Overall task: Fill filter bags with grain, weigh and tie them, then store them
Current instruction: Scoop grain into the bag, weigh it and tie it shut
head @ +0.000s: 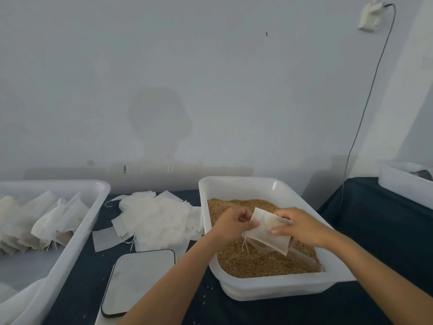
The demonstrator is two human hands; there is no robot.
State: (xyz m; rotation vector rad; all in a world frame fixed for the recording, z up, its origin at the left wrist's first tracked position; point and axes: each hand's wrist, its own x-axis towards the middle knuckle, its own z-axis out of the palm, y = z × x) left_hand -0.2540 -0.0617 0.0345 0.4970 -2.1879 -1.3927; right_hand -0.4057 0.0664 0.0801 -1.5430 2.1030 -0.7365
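both forearms reach over the tub (pixel 236 184) of grain (pixel 246 261); left hand (pixel 232 225) pinches the filter bag (pixel 264 231) at its near corner, right hand (pixel 302 227) curls around its far side, just above the grain.

Dim, soft blur, edges warped.

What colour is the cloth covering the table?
Dark, blackish teal cloth, clearest in the head view right of the grain tub.

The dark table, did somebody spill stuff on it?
Yes, a little. A few stray grains lie loose on the dark tablecloth, just in front of the grain tub and near the scale. Nothing else looks tipped or broken.
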